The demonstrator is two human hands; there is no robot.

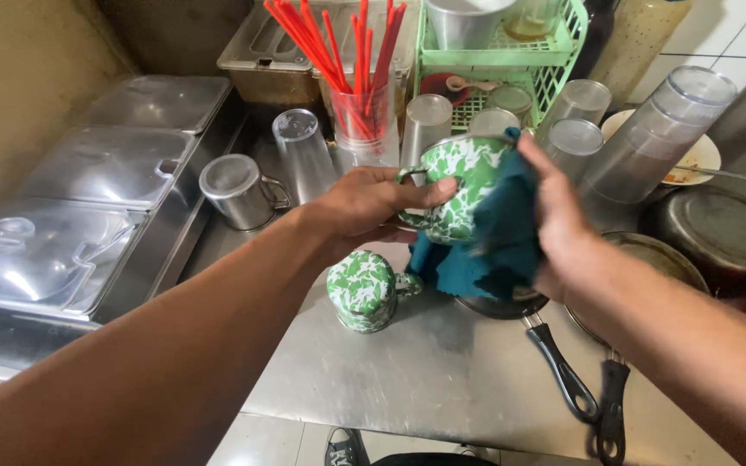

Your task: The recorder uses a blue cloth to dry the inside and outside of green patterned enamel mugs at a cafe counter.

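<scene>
Mug (464, 185): my left hand (364, 207) clamps its handle; my right hand (554, 216) presses the cloth (494, 246), probably wiping; best rotate steadily.

Even, fairly bright indoor light falls from above, throwing soft glare on the flat steel container lids (110, 164) and the brushed steel counter (407, 371). The teal cleaning cloth (494, 242) is motion-blurred, and wide-angle distortion bends the edges.

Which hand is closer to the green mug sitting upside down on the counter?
The left. The left hand, holding another green mug by its handle, is just above the upside-down green mug. The right hand, pressing a teal cloth, is farther off to its right.
</scene>
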